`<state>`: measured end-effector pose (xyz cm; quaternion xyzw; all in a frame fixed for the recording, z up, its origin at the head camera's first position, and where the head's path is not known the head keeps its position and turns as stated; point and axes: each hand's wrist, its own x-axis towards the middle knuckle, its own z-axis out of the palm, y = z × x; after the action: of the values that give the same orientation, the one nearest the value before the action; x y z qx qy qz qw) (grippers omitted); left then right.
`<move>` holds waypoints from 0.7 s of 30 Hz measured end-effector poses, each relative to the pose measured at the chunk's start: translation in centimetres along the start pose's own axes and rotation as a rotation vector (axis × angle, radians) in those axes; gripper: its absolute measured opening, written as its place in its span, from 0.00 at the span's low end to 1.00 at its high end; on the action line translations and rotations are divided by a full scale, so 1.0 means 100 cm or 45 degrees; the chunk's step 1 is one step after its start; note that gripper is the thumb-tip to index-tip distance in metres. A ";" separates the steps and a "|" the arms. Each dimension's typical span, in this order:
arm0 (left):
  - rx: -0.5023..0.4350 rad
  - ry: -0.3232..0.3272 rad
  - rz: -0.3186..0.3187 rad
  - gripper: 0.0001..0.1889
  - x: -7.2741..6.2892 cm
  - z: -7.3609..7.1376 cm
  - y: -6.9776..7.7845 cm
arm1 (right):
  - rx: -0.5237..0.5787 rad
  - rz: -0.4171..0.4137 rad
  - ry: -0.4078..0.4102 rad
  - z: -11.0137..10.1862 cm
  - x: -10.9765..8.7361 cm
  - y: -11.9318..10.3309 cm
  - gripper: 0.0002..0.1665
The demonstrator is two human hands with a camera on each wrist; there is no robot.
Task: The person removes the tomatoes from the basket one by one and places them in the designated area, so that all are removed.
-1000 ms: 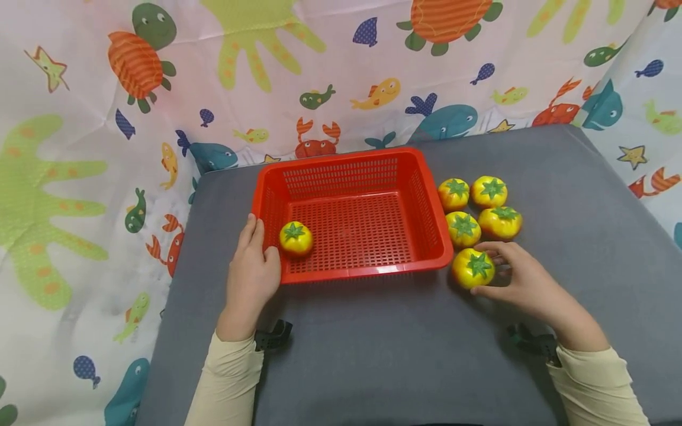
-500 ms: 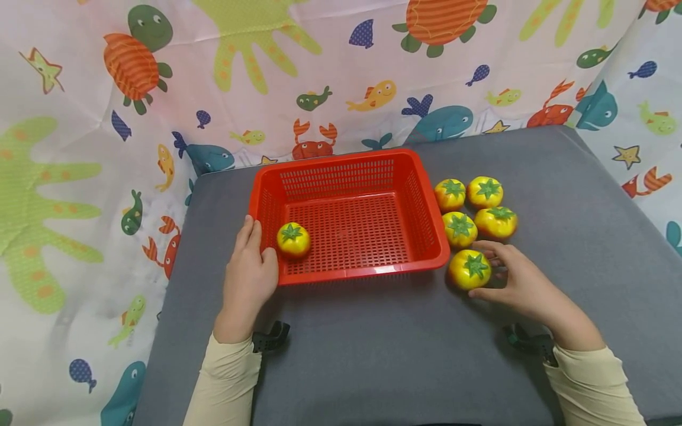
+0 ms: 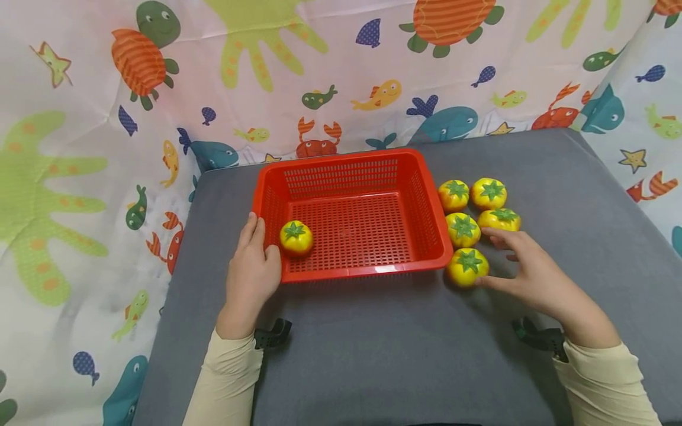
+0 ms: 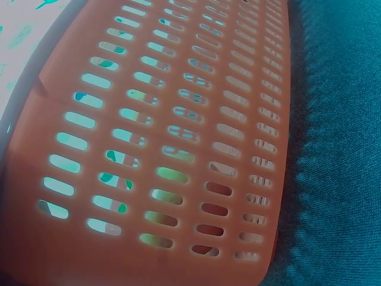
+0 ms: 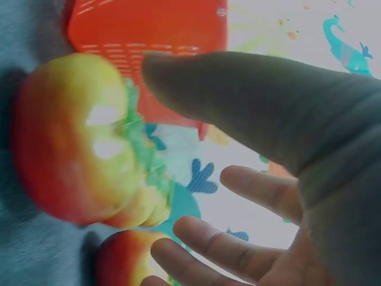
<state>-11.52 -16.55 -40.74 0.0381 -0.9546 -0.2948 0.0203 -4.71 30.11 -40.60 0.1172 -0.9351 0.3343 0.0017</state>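
Note:
My left hand [image 3: 250,269] holds the left side of a red slotted plastic basket [image 3: 367,271], thumb over the rim. Its perforated wall [image 4: 149,137] fills most of the left wrist view. One yellow tomato [image 3: 296,238] with a green star-shaped top lies inside, near the left wall. My right hand [image 3: 533,278] is spread just right of the front tomato [image 3: 467,267], its thumb tip at that tomato's edge. In the right wrist view the tomato [image 5: 71,137] shows red and yellow, apart from the fingers [image 5: 226,250]. The fingertips overlap another tomato [image 3: 499,219] behind.
More tomatoes stand close together along the basket's right side: one in the middle [image 3: 463,230], one at the back left [image 3: 454,195] and one at the back right [image 3: 489,193]. A grey cloth [image 3: 373,349] covers the table. A sea-animal curtain [image 3: 341,53] hangs behind.
The front tomato has shifted slightly left, toward the basket's corner. My right hand has spread its fingers and drawn off to the right. My left hand stays on the basket.

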 end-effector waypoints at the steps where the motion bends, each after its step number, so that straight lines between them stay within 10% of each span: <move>1: 0.001 -0.001 0.001 0.35 0.000 0.000 0.000 | -0.001 -0.012 0.007 -0.001 0.002 -0.002 0.54; 21: 0.039 0.016 0.008 0.35 0.003 -0.001 -0.002 | 0.102 -0.083 -0.117 -0.006 0.070 -0.085 0.49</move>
<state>-11.76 -16.81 -40.79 0.0373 -0.9590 -0.2798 0.0265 -9.72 22.57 -34.20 0.1629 -0.9157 0.3656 -0.0349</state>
